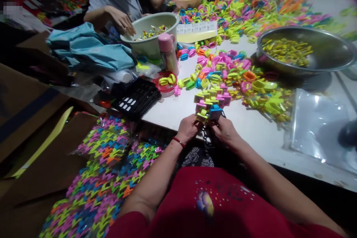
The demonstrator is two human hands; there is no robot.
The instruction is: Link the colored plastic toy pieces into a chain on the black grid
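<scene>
My left hand and my right hand meet at the near edge of the white table. Together they grip a black tray loaded with colourful plastic rings in yellow, pink and blue. My left wrist wears a red bead bracelet. Just beyond my hands lies a loose pile of rings in many colours.
A steel bowl of small yellow pieces stands at right, a green bowl and pink bottle at left. Another person's hand rests by the green bowl. Bags of packed rings lie below left. A clear bag lies at right.
</scene>
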